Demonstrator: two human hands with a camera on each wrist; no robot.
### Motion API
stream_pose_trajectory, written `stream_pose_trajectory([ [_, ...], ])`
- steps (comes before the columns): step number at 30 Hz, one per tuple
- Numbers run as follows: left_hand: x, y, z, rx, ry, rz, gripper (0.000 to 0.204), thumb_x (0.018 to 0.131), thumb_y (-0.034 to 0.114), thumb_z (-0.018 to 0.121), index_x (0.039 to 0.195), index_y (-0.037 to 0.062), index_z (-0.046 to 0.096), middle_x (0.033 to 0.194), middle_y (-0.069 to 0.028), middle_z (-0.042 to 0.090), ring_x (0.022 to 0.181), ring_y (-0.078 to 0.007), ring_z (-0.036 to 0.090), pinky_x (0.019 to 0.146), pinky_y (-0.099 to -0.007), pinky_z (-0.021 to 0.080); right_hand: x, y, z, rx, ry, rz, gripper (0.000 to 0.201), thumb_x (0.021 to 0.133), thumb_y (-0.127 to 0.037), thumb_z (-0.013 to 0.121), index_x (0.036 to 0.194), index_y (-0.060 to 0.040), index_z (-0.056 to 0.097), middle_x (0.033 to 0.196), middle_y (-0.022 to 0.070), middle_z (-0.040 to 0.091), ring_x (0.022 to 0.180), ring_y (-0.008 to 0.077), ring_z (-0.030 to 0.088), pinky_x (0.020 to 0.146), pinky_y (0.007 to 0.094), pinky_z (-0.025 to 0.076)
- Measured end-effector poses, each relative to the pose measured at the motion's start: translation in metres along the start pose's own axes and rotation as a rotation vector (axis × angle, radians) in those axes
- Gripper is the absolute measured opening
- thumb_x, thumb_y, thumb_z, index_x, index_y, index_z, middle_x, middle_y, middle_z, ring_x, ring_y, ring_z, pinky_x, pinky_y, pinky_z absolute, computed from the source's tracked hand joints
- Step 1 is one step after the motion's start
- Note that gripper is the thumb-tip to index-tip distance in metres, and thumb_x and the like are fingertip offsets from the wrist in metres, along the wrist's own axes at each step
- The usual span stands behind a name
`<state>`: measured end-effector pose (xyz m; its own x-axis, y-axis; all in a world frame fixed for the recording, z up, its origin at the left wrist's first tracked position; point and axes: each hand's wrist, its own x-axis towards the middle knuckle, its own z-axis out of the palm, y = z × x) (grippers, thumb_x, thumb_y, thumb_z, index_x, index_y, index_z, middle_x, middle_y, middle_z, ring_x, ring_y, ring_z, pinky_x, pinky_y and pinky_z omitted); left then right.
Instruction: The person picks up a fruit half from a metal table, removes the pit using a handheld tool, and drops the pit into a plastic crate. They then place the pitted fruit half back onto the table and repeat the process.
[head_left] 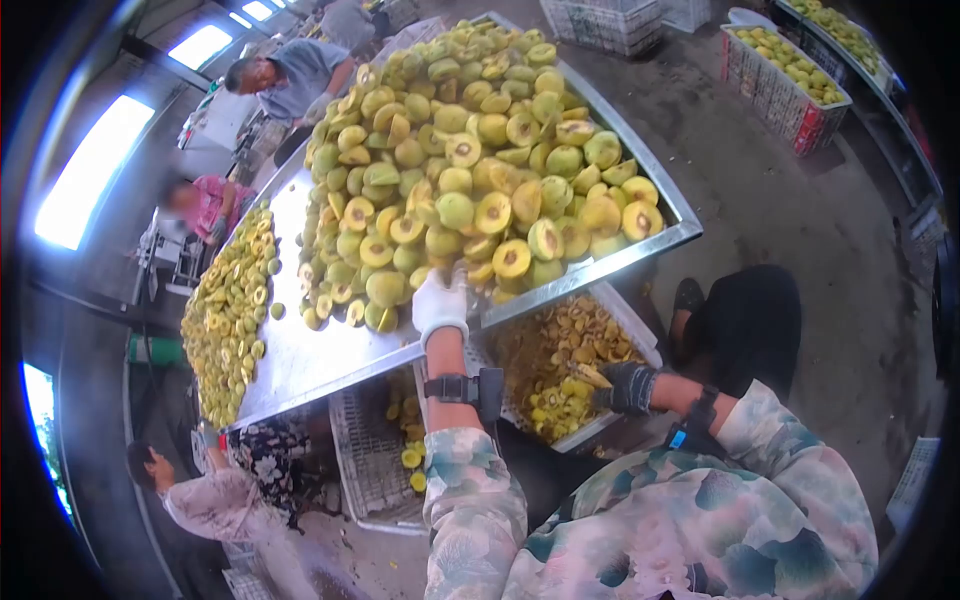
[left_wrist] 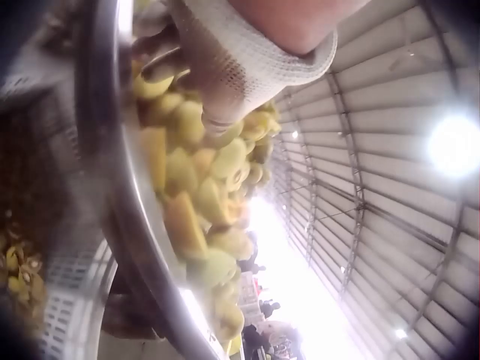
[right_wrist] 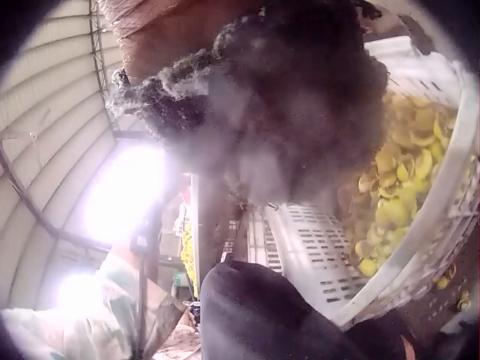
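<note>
Halved green-yellow fruit (head_left: 455, 180) lies heaped on a metal-rimmed tray (head_left: 590, 272). At its near edge, the white-gloved left hand (head_left: 440, 303) touches the fruit; in the left wrist view the same hand (left_wrist: 217, 67) has its fingers spread over the fruit halves (left_wrist: 214, 199), gripping none that shows. Lower right, the dark-gloved right hand (head_left: 630, 388) pinches a tan piece (head_left: 590, 375), its exact kind unclear, above a white crate (head_left: 628, 325) of cut fruit. In the right wrist view the dark glove (right_wrist: 277, 97) is blurred and its fingertips are hidden, beside the crate (right_wrist: 442, 217).
A second fruit pile (head_left: 232, 310) covers the tray's left side. Another white crate (head_left: 375, 460) stands beneath the tray. Several people work along the left, one in grey (head_left: 300, 80). A filled crate (head_left: 785, 85) stands on the floor at upper right. The wearer's dark-clad knee (right_wrist: 255, 315) is near the crate.
</note>
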<state>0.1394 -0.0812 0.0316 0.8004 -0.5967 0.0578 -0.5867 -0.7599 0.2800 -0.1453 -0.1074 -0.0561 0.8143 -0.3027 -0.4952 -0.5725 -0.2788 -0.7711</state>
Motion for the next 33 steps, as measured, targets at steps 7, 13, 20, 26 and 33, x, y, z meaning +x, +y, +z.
stream_pose_trajectory([
  [7, 0.026, -0.009, 0.059, -0.815, -0.146, -0.015, 0.043, 0.075, 0.013, 0.066, 0.113, -0.0002, 0.052, 0.098, -0.0137, 0.064, 0.082, -0.0227, 0.064, 0.069, -0.0322, 0.051, -0.017, 0.007, -0.001, 0.115, 0.060, -0.061, 0.040, 0.081, -0.035, 0.059, 0.108, -0.0053, 0.059, 0.099, 0.0197, 0.063, 0.095, 0.0340, 0.059, 0.084, 0.0391, 0.044],
  [13, -0.048, 0.019, -0.016, -1.495, -0.068, -0.190, 0.029, 0.077, 0.012, 0.057, 0.105, 0.0092, 0.050, 0.074, -0.0026, 0.057, 0.043, -0.0097, 0.045, 0.035, -0.0206, 0.033, -0.033, -0.053, -0.026, 0.422, 0.058, -0.079, 0.037, 0.084, -0.031, 0.060, 0.106, -0.0027, 0.054, 0.075, 0.0121, 0.060, 0.064, 0.0216, 0.059, 0.060, 0.0359, 0.046],
  [20, -0.117, 0.031, -0.018, -1.518, -0.051, -0.024, 0.030, 0.092, 0.024, 0.041, 0.107, 0.0021, 0.054, 0.090, -0.0085, 0.059, 0.078, -0.0138, 0.058, 0.063, -0.0241, 0.049, -0.043, -0.099, -0.025, 0.227, 0.214, -0.267, 0.038, 0.086, -0.029, 0.058, 0.110, -0.0005, 0.052, 0.087, 0.0234, 0.057, 0.084, 0.0384, 0.056, 0.073, 0.0425, 0.045],
  [26, -0.142, 0.036, -0.023, -1.258, 0.105, 0.076, 0.035, 0.097, 0.023, 0.037, 0.096, -0.0038, 0.058, 0.086, -0.0095, 0.058, 0.077, -0.0147, 0.055, 0.070, -0.0276, 0.046, -0.037, -0.088, -0.006, 0.051, 0.292, -0.329, 0.037, 0.085, -0.029, 0.058, 0.108, 0.0004, 0.054, 0.094, 0.0238, 0.056, 0.087, 0.0395, 0.055, 0.074, 0.0434, 0.045],
  [33, -0.157, 0.030, -0.007, -1.136, 0.257, 0.127, 0.028, 0.095, 0.020, 0.042, 0.098, -0.0023, 0.058, 0.086, -0.0064, 0.058, 0.081, -0.0119, 0.053, 0.074, -0.0262, 0.043, -0.050, -0.097, 0.004, 0.040, 0.353, -0.378, 0.036, 0.084, -0.031, 0.057, 0.102, -0.0002, 0.056, 0.091, 0.0230, 0.059, 0.084, 0.0391, 0.058, 0.072, 0.0424, 0.046],
])
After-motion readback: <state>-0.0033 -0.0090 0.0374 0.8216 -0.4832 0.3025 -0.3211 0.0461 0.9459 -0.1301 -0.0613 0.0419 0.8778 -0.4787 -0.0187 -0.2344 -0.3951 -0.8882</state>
